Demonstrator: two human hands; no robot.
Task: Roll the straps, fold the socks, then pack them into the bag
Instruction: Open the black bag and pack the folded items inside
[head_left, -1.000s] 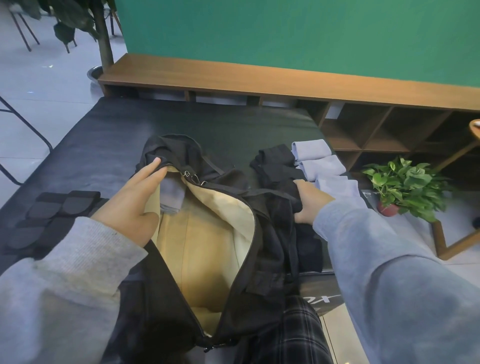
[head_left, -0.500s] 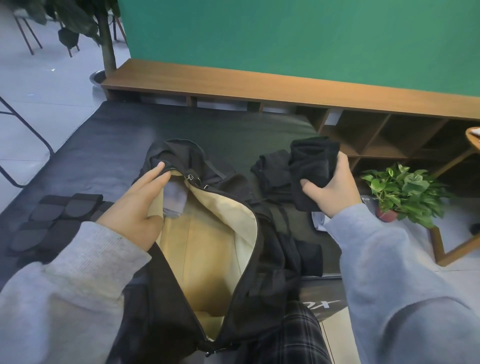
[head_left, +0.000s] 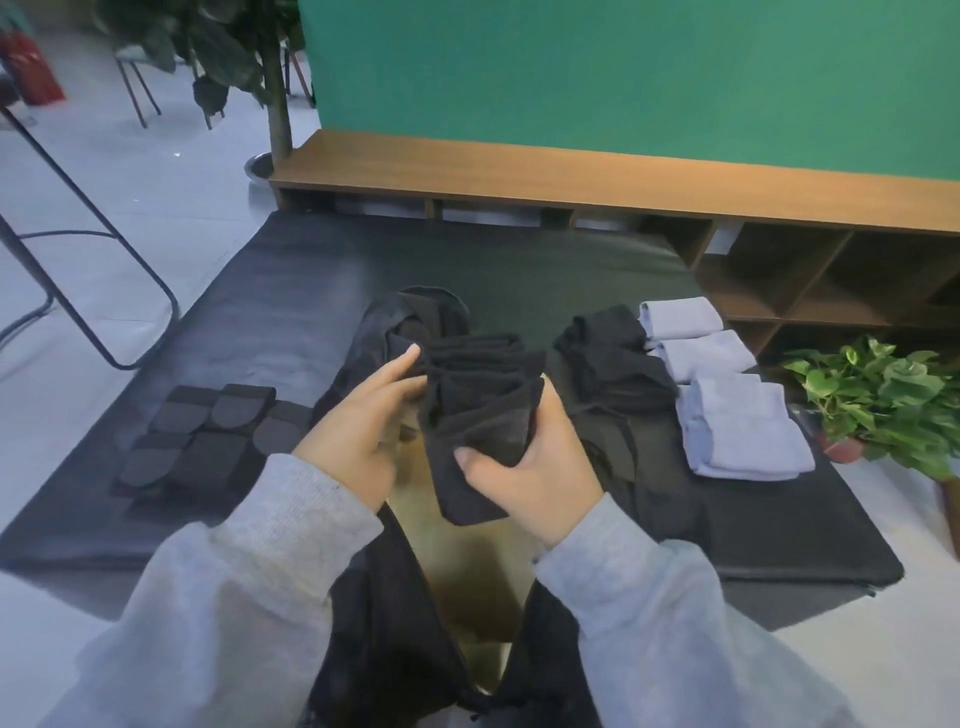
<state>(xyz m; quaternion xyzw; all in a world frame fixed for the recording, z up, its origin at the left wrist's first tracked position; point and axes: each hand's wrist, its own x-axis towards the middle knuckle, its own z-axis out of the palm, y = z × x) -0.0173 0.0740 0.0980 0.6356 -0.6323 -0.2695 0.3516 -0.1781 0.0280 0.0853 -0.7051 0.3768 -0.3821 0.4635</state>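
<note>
The right hand (head_left: 530, 467) has its grip pinched on a stack of folded black socks (head_left: 480, 410), thumb on the near face and fingers wrapped behind, while the left hand (head_left: 363, 431) steadies the stack's left edge with fingers nearly straight, touching and not clamping. The stack hangs above the open mouth of the black bag (head_left: 379, 597), whose tan lining shows just below the hands. These socks look soft, light and limp (the layers fan apart at the top), so I judge a hold across the whole thickness near the middle would keep the folds together on the way in. More black socks (head_left: 613, 358) lie on the dark table (head_left: 779, 525) to the right, with folded lavender socks (head_left: 737, 426) just beside them. Rolled straps (head_left: 197, 436) sit well apart on the left.
</note>
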